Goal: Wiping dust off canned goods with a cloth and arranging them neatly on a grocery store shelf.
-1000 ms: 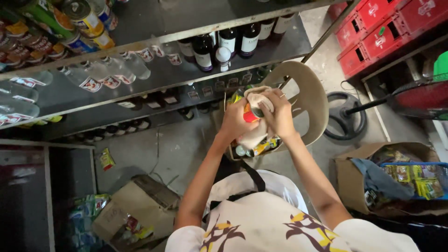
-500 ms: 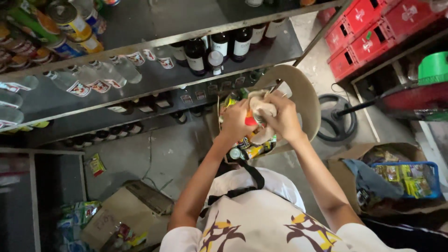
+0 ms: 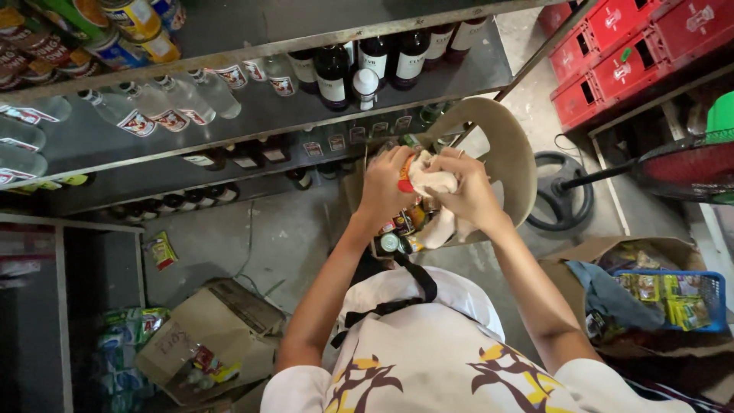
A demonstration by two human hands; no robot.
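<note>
My left hand [image 3: 386, 183] grips a small can with a red and orange label [image 3: 404, 177]. My right hand [image 3: 465, 193] presses a crumpled white cloth [image 3: 430, 182] against that can. Both hands are held over a beige plastic chair [image 3: 506, 149] whose seat carries several more cans and small bottles [image 3: 399, 229]. Most of the held can is hidden by my fingers and the cloth.
A grey metal shelf [image 3: 252, 115] ahead holds clear bottles lying down [image 3: 153, 107] and dark wine bottles [image 3: 367, 65]. Red crates [image 3: 634, 53] stand at upper right by a red fan [image 3: 680, 164]. A cardboard box [image 3: 206, 336] lies lower left, a blue basket [image 3: 673, 298] lower right.
My hands with the can and cloth have stayed together over the chair, the cloth shifting against the can. The view has tilted a little, moving the shelf upward.
</note>
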